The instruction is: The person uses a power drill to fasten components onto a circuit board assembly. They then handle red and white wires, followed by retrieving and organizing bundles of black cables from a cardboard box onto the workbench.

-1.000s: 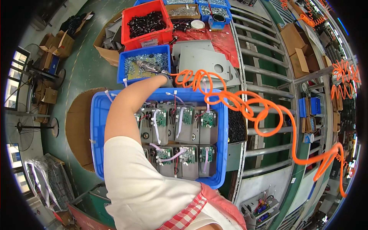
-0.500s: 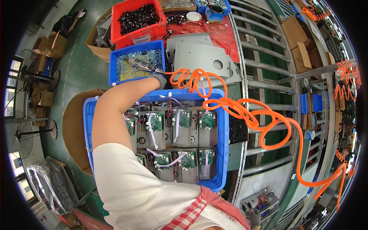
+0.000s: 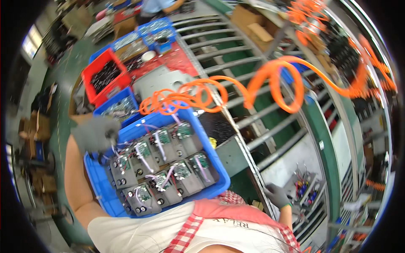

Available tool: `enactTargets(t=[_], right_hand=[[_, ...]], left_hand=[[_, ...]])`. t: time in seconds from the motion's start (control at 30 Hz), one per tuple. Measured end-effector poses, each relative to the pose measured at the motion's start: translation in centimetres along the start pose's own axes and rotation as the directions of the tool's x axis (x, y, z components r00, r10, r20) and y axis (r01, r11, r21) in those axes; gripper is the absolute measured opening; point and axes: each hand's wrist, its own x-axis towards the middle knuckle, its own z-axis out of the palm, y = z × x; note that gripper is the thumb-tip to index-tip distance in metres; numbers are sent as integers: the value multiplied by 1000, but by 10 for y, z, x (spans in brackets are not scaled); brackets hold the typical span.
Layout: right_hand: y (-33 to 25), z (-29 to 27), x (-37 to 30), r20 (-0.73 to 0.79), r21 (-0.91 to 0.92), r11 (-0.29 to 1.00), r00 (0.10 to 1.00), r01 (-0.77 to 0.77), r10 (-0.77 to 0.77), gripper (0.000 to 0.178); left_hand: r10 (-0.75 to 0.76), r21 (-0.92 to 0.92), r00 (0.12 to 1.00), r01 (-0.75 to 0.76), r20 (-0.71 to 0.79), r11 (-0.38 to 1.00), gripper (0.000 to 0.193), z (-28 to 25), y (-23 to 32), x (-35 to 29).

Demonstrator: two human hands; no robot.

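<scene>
My left hand (image 3: 97,134), in a grey glove, is over the far left corner of a large blue tub (image 3: 100,189). Motion smears its fingers, so whether they hold anything is unclear. Inside the tub stand rows of grey housings (image 3: 166,147) with green circuit boards (image 3: 143,149), white connectors and pale ribbon cables. On the right, my gloved right hand (image 3: 277,196) has its fingers stretched out by the conveyor's metal edge. Beside it lies a grey housing (image 3: 304,189) with coloured wires; contact between them is unclear.
An orange coiled air hose (image 3: 185,95) spans the tub's far side and the roller conveyor (image 3: 253,116). Beyond the tub are a small blue bin (image 3: 135,98) of fasteners, a red crate (image 3: 99,101) of black parts and grey metal plates (image 3: 158,82). Another person (image 3: 154,6) is at the far end.
My view has turned and shifted. My left hand has come away from the small blue bin to the tub's far left corner. My right hand has moved up beside the wired housing.
</scene>
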Motion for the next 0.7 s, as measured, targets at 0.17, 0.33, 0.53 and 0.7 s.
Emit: enactTargets(t=[0.17,0.33,0.53,0.7], right_hand=[[-66,20,-55,-46,411,741,824,530,-564,26],[3,89,-81,-514,591,674,851,442,-107,33],[190,169,-274,-924,357,922,91,-149,372,35],[282,282,-396,-445,844,332,203,421,872,52]], left_hand=[[596,-130,773,-582,216,802,14,65,194,52],[656,-491,754,-584,-34,646,10,206,386,76],[932,-502,347,-828,-108,250,20,386,621,-47],[992,-652,3,-753,127,86,27,524,717,-177]])
